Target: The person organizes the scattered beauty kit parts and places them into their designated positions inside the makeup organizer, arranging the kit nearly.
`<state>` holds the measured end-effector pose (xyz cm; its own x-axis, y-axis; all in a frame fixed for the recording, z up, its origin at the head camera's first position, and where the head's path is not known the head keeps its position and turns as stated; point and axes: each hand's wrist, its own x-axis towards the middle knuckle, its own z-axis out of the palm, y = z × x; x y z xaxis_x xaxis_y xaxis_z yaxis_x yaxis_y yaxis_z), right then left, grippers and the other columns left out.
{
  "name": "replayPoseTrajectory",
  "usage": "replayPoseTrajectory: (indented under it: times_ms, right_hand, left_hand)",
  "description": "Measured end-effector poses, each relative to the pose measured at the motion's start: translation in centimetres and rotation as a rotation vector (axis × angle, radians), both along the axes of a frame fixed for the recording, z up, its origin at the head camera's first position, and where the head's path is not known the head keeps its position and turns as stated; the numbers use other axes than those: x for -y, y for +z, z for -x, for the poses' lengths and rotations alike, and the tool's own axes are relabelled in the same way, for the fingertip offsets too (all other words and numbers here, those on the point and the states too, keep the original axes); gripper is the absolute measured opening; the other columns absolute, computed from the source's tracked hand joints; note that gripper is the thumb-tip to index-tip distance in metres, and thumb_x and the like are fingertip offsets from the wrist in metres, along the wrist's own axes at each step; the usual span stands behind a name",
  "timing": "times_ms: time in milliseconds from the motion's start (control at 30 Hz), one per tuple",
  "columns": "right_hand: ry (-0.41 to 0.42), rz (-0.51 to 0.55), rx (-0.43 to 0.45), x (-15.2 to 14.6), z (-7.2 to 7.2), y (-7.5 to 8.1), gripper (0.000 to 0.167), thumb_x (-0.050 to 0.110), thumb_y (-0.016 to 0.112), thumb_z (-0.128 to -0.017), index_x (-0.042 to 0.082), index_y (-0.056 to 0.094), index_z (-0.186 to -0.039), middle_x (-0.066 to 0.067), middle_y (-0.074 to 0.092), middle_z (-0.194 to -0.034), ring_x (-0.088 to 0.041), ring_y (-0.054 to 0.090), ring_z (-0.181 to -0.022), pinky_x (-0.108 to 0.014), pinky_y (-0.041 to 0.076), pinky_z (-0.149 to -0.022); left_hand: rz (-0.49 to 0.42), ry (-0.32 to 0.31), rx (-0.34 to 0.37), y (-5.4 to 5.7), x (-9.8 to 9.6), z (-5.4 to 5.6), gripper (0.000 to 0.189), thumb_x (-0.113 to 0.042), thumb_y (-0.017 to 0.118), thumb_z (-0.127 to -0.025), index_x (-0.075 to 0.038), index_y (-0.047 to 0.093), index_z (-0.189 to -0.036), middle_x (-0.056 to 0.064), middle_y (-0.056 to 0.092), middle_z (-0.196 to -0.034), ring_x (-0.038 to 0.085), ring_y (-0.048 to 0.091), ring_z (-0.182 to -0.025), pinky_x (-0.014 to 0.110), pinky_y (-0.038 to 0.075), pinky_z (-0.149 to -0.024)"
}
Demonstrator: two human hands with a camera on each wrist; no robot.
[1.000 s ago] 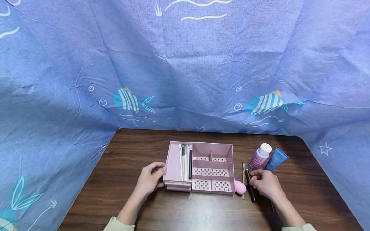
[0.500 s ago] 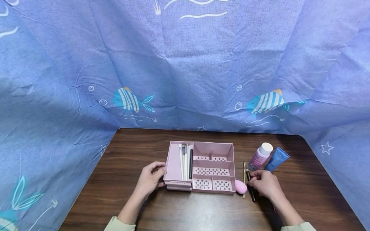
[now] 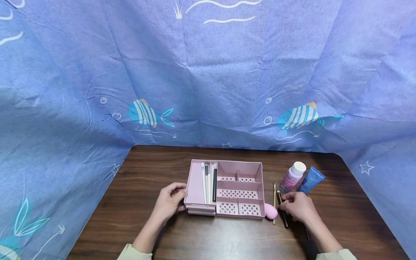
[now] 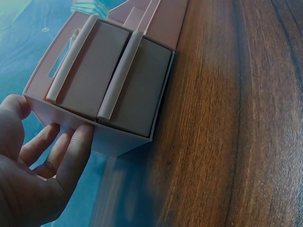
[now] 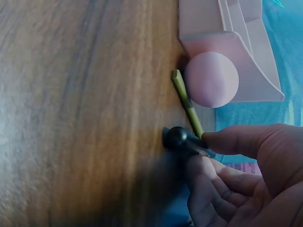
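Note:
A pink makeup organizer (image 3: 238, 186) stands mid-table, its two small drawers (image 4: 137, 85) facing front. My left hand (image 3: 167, 202) rests against its left side, with the thumb at the top corner and the fingers touching the outer wall. My right hand (image 3: 299, 206) pinches a slim black makeup brush (image 3: 283, 215) between thumb and fingers, low over the table; its rounded black end (image 5: 177, 137) shows in the right wrist view. Beside it lies a gold brush (image 3: 274, 206), next to a pink egg-shaped makeup sponge (image 3: 270, 211) by the organizer's right wall.
Several makeup brushes (image 3: 208, 182) lie in the organizer's left section. A pink bottle with a white cap (image 3: 293, 177) and a blue tube (image 3: 311, 179) stand behind my right hand. A thin dark stick (image 3: 308, 233) shows partly under the right wrist. A blue fish-print cloth hangs behind.

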<state>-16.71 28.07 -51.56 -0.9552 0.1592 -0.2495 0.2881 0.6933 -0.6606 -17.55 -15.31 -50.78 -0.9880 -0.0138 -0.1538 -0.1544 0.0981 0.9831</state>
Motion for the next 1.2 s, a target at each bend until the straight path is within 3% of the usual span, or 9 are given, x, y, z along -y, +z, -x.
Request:
replayPoseTrajectory:
  times_ms: [567, 933, 1200]
  right_hand:
    - [0.087, -0.010, -0.096, 0.8, 0.6, 2.8, 0.031, 0.010, 0.076, -0.075, -0.001, 0.072, -0.104, 0.001, 0.065, -0.062, -0.016, 0.059, -0.049, -0.030, 0.051, -0.042]
    - [0.088, 0.027, -0.134, 2.1, 1.5, 4.7, 0.034, 0.008, 0.070, -0.077, -0.002, 0.072, -0.109, -0.001, 0.069, -0.065, -0.019, 0.067, -0.056, -0.030, 0.055, -0.044]
    - [0.115, 0.062, -0.157, 3.6, 1.9, 6.1, 0.036, 0.009, 0.070, -0.080, -0.004, 0.070, -0.113, -0.002, 0.068, -0.066, -0.015, 0.063, -0.056, -0.028, 0.055, -0.046]
  left_hand:
    - [0.023, -0.001, 0.025, 0.4, 0.1, -0.2, 0.024, -0.008, 0.067, -0.095, 0.001, 0.070, -0.117, 0.013, 0.067, -0.097, 0.018, 0.067, -0.081, 0.039, 0.067, -0.064]
    - [0.013, 0.006, 0.023, 0.4, 0.0, 0.0, 0.023, -0.008, 0.067, -0.095, 0.000, 0.071, -0.116, 0.011, 0.067, -0.096, 0.018, 0.066, -0.082, 0.040, 0.067, -0.063]
    - [0.012, 0.001, 0.015, 0.2, 0.0, 0.0, 0.023, -0.008, 0.067, -0.095, 0.001, 0.070, -0.116, 0.012, 0.067, -0.096, 0.018, 0.067, -0.081, 0.040, 0.067, -0.063]
